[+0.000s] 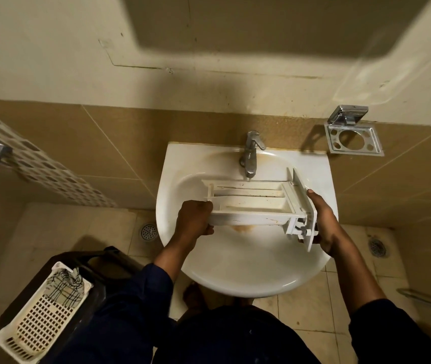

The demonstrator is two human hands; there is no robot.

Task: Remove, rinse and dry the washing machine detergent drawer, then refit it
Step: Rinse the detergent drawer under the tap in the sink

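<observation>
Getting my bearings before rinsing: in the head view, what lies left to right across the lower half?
White basket → left floor drain → left hand → detergent drawer → right hand → right floor drain.

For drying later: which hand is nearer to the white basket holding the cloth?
Left. The left hand grips the drawer at its left end, up-right of the basket; the right hand holds its right end, farther right.

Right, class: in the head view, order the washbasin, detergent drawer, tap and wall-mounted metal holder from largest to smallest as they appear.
1. washbasin
2. detergent drawer
3. metal holder
4. tap, about as tall as the holder but narrower
</observation>
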